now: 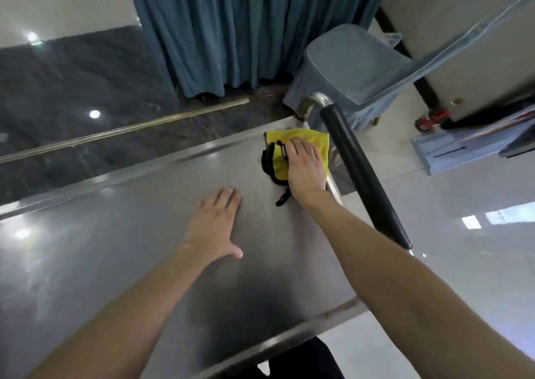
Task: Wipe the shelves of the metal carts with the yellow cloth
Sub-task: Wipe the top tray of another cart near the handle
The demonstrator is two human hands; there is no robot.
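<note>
Head view: steel cart shelf (130, 248), pale glossy floor (448, 268), blue curtain (217, 31).

head view — tilted, looking down, close over cart shelf (144, 248)

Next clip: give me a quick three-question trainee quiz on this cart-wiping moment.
1. True or false: the left hand lies flat on the bare shelf.
2. The yellow cloth is pressed down by: A) the right hand, B) the left hand, C) neither hand.
3. Fill in: the cloth sits near the shelf's far corner, beside the cart's black ____.
Key: 1 true; 2 A; 3 handle.
</note>
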